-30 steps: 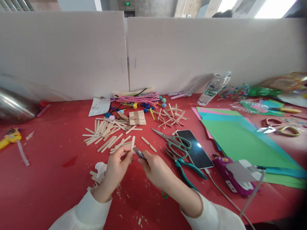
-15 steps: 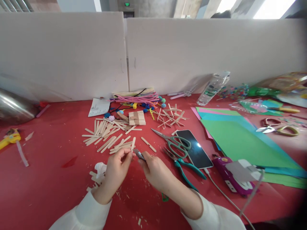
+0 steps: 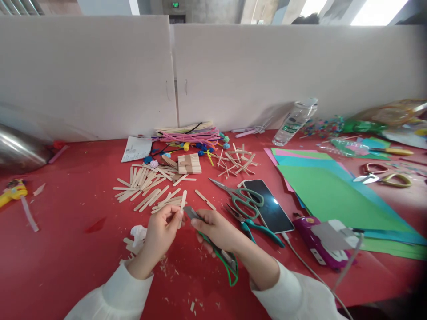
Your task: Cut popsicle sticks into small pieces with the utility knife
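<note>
Between the thumb and fingers of my left hand (image 3: 166, 226) a wooden craft stick (image 3: 183, 201) is pinched, its upper end pointing away from me. My right hand (image 3: 215, 229) is closed around a utility knife (image 3: 192, 213) with a green cord loop (image 3: 233, 275) hanging from its back end. The knife's tip is beside the stick; whether they touch I cannot tell. Beyond my hands lies a loose pile of craft sticks (image 3: 147, 182), and a single notched stick (image 3: 205, 199) rests to the right of it. Small wood shavings are scattered on the red table below.
Grey-green scissors (image 3: 247, 202), teal-handled pliers (image 3: 263, 231) and a phone (image 3: 271, 209) lie right of my hands. Coloured paper (image 3: 336, 195) and a purple device (image 3: 320, 246) with a cable are farther right. A water bottle (image 3: 293, 124) leans near the white partition (image 3: 267, 66).
My right hand has turned, so the knife's body and green cord now show beneath it. The knife tip has shifted slightly. My left hand still pinches the stick.
</note>
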The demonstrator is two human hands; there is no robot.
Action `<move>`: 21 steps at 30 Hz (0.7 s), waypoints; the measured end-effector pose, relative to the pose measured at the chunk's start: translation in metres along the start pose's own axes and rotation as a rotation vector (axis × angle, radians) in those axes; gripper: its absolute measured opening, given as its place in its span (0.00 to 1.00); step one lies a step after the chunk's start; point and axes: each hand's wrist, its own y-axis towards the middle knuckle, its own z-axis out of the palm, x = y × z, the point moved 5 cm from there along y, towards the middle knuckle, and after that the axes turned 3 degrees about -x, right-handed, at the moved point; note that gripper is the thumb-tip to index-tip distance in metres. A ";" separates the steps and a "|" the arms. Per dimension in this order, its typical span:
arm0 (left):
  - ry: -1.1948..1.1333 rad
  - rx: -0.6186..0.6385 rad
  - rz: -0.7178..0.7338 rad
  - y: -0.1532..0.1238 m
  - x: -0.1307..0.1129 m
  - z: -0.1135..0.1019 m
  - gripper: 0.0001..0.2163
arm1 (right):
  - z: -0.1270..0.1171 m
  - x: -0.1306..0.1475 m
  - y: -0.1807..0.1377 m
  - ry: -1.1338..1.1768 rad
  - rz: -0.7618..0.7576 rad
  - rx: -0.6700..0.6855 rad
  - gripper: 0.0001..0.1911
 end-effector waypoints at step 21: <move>-0.088 -0.024 -0.104 -0.001 0.008 0.002 0.11 | -0.003 0.012 -0.006 -0.483 -0.297 -0.299 0.08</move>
